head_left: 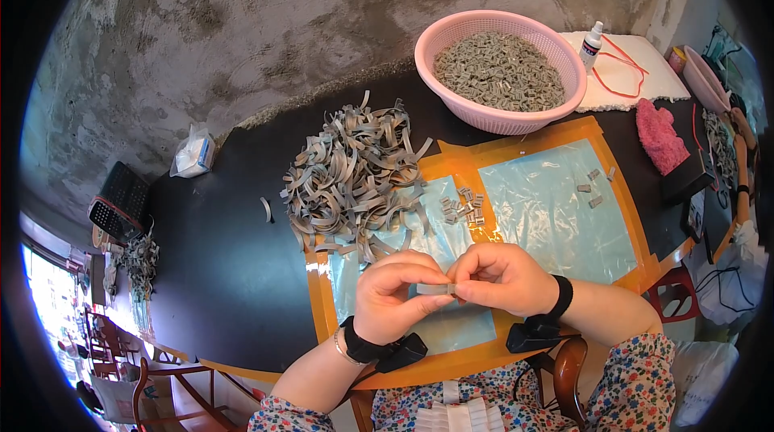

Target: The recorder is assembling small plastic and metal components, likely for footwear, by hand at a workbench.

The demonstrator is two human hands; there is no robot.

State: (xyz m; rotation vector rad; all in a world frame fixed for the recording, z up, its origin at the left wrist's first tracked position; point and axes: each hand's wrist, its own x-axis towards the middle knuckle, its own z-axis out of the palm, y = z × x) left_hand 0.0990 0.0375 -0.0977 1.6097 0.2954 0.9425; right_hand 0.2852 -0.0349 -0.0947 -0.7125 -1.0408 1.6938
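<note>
Just above the blue plastic sheet (556, 214), my two hands meet fingertip to fingertip. My left hand (395, 291) pinches a short grey strip (433, 289) between thumb and fingers. At the strip's right end, my right hand (504, 279) is closed in a pinch; its fingertips hide whether a small metal clip is there too. Beyond my left hand rises a heap of curved grey strips (351, 174). A small cluster of metal clips (463, 208) lies on the sheet past my fingers, and several more clips (595, 201) lie farther right.
A pink plastic basket (427, 69) full of small metal clips stands at the back. Beside it, a white bottle (591, 46) and red cord (625, 69) rest on a white foam board (661, 81). A pink cloth (661, 137) lies right; a tissue pack (192, 156) sits far left.
</note>
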